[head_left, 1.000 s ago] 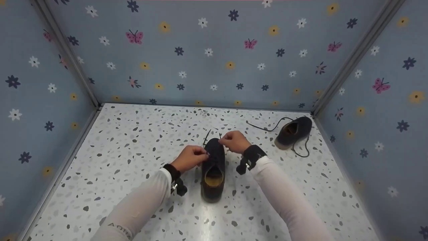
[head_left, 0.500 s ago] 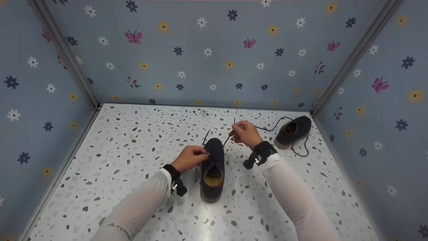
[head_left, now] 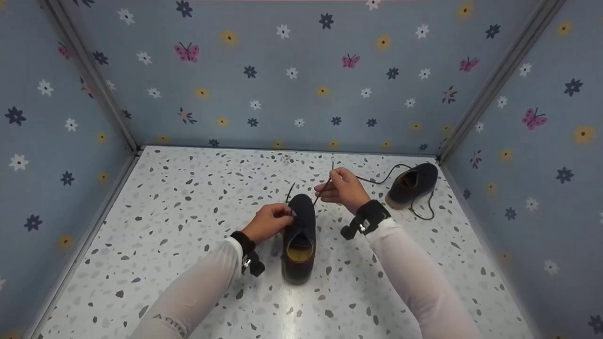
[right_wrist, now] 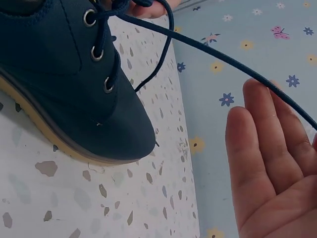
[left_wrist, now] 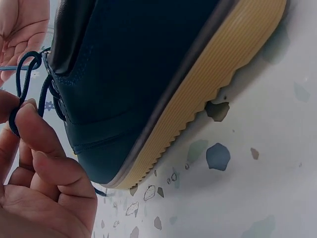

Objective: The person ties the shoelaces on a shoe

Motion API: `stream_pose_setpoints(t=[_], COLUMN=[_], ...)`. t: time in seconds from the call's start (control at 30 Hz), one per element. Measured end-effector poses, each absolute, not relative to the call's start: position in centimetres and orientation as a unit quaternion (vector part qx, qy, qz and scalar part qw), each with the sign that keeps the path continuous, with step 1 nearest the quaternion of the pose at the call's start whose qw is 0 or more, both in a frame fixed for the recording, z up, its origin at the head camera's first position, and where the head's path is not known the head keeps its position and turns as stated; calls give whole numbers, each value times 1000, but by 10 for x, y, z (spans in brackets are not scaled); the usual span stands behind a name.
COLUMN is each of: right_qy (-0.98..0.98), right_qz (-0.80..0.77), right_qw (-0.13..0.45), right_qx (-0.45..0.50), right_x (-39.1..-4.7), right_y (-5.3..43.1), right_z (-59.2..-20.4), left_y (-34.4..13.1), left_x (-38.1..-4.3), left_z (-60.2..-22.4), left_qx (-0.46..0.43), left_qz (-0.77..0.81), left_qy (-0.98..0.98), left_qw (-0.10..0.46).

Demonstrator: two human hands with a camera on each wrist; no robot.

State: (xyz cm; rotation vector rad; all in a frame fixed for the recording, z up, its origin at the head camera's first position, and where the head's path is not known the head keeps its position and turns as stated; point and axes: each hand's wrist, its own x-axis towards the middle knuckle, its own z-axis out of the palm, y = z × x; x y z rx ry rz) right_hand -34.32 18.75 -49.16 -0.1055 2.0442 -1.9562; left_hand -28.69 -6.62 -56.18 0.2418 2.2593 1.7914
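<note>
A dark blue lace-up shoe [head_left: 306, 212] with a tan sole stands on the speckled surface, toe pointing away from me. Beside its laces, my left hand [head_left: 267, 224] pinches a loop of shoelace [left_wrist: 18, 82] between thumb and forefinger. My right hand [head_left: 347, 190], off the shoe's right side, holds the other lace end [right_wrist: 213, 51] between thumb and forefinger. Its remaining fingers [right_wrist: 262, 134] extend along the lace, palm showing. That lace runs taut from the top eyelets, where the laces cross. The right thumb's grip falls outside the right wrist view.
A second dark shoe [head_left: 427, 178] lies in the far right corner, its loose lace [head_left: 377, 181] trailing left toward my right hand. Flower-patterned panels [head_left: 301, 75] enclose the white speckled surface [head_left: 188, 197] at the back and both sides.
My right hand has moved from the shoe's toe to the right and away, drawing the lace out; its lower fingers have since spread toward the shoe. The left hand stays in place.
</note>
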Motion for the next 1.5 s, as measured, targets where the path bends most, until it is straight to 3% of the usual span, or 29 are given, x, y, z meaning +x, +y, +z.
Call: stream_pose_setpoints(t=[0.5, 1.07, 1.5], right_qy=[699, 728, 873], right_qz=[-696, -658, -419], right_qw=[159, 159, 96], right_qx=[-51, -106, -232], right_x=[-337, -331, -321], right_y=[182, 178, 176], right_z=[-489, -482, -474], left_y=[-65, -65, -68], left_x=[-286, -290, -293], left_z=[-553, -543, -542], left_qx=[77, 53, 61], left_qz=[657, 773, 810], left_qy=[739, 607, 546], left_qw=[126, 178, 206])
